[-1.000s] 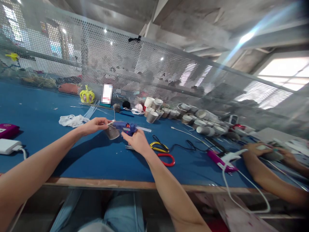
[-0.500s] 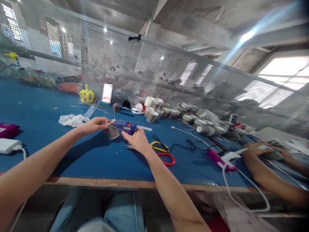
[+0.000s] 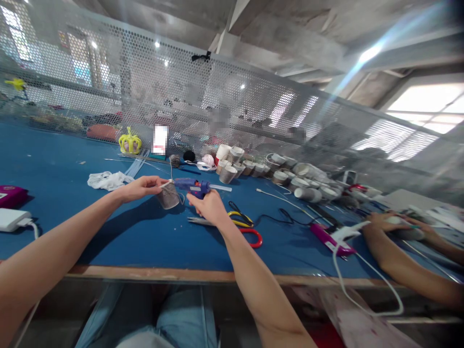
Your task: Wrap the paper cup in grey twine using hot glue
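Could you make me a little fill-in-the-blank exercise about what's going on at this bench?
1. The left hand holds a cup; the right hand holds a ____ gun.
2. A yellow handle lies beside a ____ one near the right forearm.
3. The tabletop is ____.
4. In view, the yellow crown-like item stands to the ____ of the piled cups.

Missing words: glue; red; blue; left.

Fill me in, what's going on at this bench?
A person's left hand holds a small grey cup over the table, with pale cord at its upper edge. The right hand grips a blue glue gun, its front end close to that edge; contact is unclear. Scissors lie partly hidden by the right arm. More cups sit behind. A co-worker's hand shows at far right.
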`<state>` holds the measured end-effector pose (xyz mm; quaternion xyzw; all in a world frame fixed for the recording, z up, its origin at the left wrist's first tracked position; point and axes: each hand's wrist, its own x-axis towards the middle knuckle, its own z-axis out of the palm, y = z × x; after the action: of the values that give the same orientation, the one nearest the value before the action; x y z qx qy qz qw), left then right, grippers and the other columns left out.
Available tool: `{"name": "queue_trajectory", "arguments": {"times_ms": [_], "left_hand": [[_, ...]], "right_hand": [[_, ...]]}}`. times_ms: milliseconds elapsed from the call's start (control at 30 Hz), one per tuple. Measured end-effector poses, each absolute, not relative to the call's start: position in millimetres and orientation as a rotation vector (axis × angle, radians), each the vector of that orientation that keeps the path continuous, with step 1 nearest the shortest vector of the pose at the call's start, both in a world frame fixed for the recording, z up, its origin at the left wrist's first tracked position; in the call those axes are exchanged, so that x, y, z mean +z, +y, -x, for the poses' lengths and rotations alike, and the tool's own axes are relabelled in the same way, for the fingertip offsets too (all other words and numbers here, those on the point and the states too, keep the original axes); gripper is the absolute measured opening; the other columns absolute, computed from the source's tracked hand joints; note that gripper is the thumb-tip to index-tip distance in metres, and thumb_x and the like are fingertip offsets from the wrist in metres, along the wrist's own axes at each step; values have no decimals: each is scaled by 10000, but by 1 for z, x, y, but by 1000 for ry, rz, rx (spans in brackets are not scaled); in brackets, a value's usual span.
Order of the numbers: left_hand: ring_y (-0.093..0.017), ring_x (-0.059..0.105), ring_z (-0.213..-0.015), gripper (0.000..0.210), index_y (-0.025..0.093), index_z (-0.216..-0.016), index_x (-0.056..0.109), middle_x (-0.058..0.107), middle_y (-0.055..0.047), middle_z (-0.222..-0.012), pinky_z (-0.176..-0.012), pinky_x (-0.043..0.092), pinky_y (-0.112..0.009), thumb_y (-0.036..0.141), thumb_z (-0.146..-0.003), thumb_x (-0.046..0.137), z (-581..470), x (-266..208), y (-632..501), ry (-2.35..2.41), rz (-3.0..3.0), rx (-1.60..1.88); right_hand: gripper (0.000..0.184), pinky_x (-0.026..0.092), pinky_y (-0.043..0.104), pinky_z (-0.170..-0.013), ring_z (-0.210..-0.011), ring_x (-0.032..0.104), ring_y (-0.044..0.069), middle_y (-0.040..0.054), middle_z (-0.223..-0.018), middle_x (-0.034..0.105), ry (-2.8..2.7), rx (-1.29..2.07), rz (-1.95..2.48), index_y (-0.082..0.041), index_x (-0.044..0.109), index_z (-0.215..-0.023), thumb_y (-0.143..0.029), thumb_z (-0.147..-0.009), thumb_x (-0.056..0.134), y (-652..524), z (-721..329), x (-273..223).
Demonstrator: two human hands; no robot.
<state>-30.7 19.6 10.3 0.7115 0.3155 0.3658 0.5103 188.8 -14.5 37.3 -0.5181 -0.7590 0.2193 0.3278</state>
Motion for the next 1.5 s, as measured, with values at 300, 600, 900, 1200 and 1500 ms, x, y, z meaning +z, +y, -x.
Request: {"name": "queue_trajectory", "arguments": {"times_ms": [300,600,900,1200,1500], "left_hand": [[-204,381,-1186,153,169,-648,464,529,-95,-1180,-912,320,-335,277,-724,541,32,9,21,736,-1718,865],[-222,393,-1172,176,164,-642,452,529,-99,-1178,-923,306,-377,292,-726,540,32,10,20,744,-1722,860],[-242,341,-1214,185,156,-661,444,489,-128,-1224,-949,264,-408,296,-743,533,31,11,20,747,-1761,842],[-237,350,-1206,190,155,-650,438,521,-123,-1185,-935,289,-403,292,-744,528,32,9,22,717,-1753,839],[-229,368,-1195,176,156,-661,451,481,-112,-1239,-938,294,-382,290,-739,533,33,9,22,738,-1746,846]], "right_hand": [[278,393,192,-441,-322,433,82,-32,-323,435,-2005,585,1325,-167,495,-467,-313,-703,484,-15,-189,38],[270,397,198,-450,-327,431,85,-32,-327,427,-1985,585,1348,-166,490,-471,-306,-702,488,-16,-188,39],[255,393,202,-464,-362,448,95,-33,-324,426,-2058,542,1295,-165,522,-498,-316,-701,497,-21,-183,35],[268,365,177,-401,-307,403,65,-32,-330,422,-1962,640,1351,-152,495,-479,-296,-705,485,-14,-190,40],[236,366,173,-385,-300,403,63,-39,-332,422,-1925,670,1354,-151,497,-492,-275,-693,495,-5,-191,34]]}}
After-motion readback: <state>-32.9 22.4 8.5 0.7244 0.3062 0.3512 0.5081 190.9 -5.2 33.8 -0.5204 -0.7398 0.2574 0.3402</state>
